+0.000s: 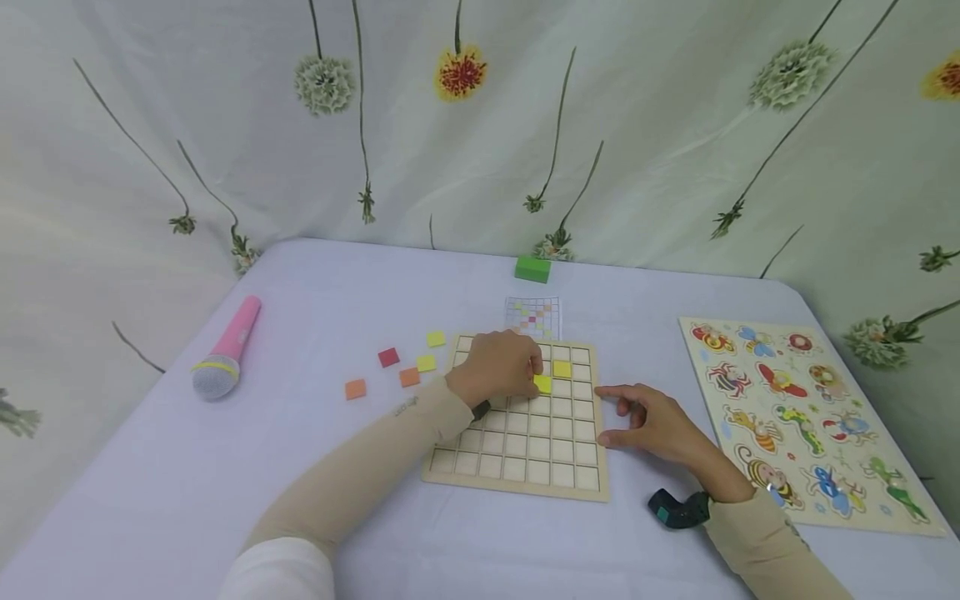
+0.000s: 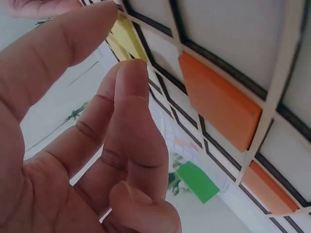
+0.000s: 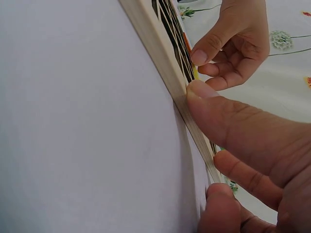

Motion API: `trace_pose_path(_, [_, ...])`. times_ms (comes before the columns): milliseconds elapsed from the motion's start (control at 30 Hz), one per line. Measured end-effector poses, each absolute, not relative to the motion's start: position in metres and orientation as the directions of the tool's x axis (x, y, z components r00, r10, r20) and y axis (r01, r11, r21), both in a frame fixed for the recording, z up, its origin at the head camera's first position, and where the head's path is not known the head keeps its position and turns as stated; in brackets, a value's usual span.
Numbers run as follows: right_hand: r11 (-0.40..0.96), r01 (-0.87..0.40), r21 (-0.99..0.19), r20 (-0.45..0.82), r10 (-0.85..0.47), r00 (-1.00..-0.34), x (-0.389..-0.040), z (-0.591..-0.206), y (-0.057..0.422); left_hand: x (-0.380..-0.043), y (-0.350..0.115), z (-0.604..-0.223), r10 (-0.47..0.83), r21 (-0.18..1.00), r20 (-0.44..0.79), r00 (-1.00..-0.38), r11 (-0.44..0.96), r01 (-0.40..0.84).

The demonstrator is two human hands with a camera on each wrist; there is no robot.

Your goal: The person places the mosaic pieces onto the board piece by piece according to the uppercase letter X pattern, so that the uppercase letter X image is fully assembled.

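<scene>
The left hand has its fingertips at a yellow tile on the wooden grid board; I cannot tell whether they pinch it or only touch it. The right hand grasps nothing, its thumb and index finger resting against the board's edge at 3 o'clock. A second yellow tile lies in a cell toward 1 to 2 o'clock of the first, and the left wrist view shows two orange tiles in cells too. So at least four tiles are on the grid; the left arm hides some cells. Five lie loose on the table toward 10 o'clock of the board: two yellow, two orange and one red. If they all belong, roughly half the work is left. Just beyond the board at 12 o'clock is a pattern card, with a green block farther out.
</scene>
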State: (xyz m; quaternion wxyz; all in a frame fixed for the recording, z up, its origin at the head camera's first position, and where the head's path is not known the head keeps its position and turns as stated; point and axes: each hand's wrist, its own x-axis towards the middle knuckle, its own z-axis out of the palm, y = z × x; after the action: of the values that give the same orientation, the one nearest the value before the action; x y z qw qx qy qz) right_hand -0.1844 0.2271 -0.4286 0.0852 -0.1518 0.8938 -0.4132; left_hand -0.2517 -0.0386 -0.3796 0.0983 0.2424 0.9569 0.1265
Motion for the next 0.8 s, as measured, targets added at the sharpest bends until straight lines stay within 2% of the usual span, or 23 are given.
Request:
trace_pose_path(200, [0.612,-0.202,-0.765,-0.026,-0.343,-0.939,-0.184,-0.428,0.227,-0.246,-0.045,-0.376,0.497,0.314,-0.124,-0.859,0.841,0.441])
trace_pose_path(533, [0.608,-0.199,-0.769,-0.027,-0.341,-0.940,-0.183,-0.427,0.227,-0.229,-0.087,-0.368,0.573,0.405,0.012,-0.819,0.746,0.528])
trace_pose_path(800, [0.604,-0.199,-0.772,-0.027,-0.344,-0.939,-0.182,-0.426,0.226,-0.225,-0.134,-0.361,0.545,0.521,0.032,-0.838,0.706,0.480])
